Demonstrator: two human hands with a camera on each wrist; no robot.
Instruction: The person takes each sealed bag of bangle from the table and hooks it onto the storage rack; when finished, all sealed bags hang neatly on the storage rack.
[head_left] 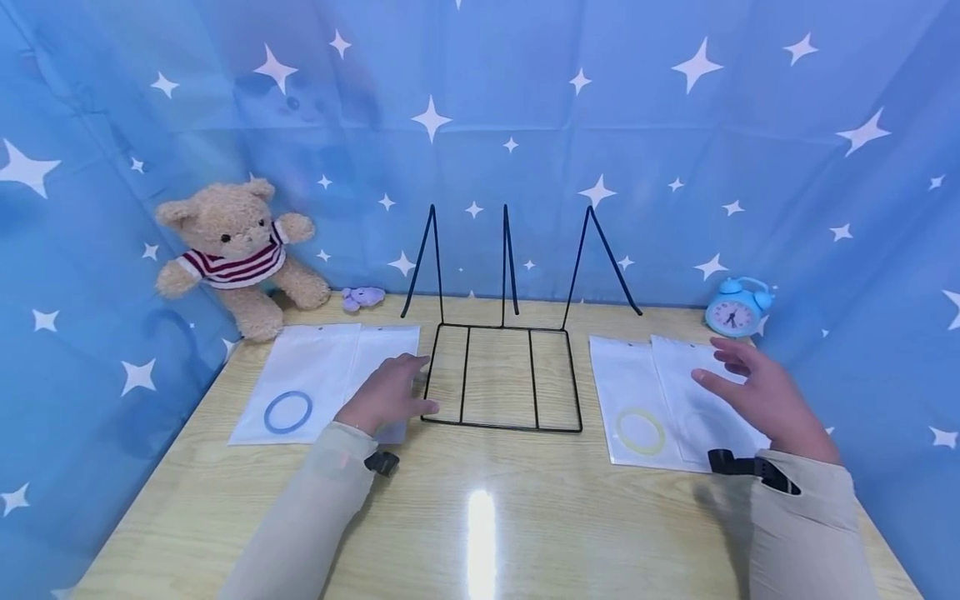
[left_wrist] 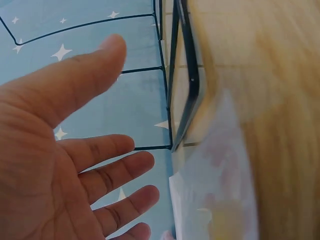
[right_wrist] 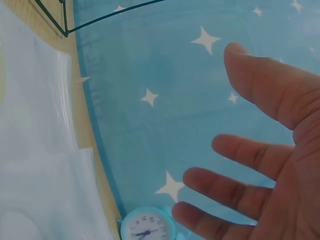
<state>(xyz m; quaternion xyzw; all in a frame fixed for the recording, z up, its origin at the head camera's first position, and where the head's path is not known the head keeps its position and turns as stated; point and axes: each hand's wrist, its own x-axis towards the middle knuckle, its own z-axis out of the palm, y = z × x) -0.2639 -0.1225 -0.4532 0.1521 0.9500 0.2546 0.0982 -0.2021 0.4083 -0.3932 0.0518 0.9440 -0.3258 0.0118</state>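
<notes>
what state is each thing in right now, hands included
Left hand: fingers spread, holding nothing
Right hand: fingers apart, holding nothing
Wire rack: base down on the table, prongs up
Left white sheets: lying flat
Right white sheets: lying flat
Blue ring: flat; on or inside its sheet, can't tell
Yellow ring: same
Teddy bear: propped up, tilted
Alarm clock: upright

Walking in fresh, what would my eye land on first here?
Probably the black wire rack, near the middle of the table before a starry blue curtain. Then the teddy bear at back left and the blue alarm clock at back right. The left hand is beside the rack, the right hand near the clock.
</notes>
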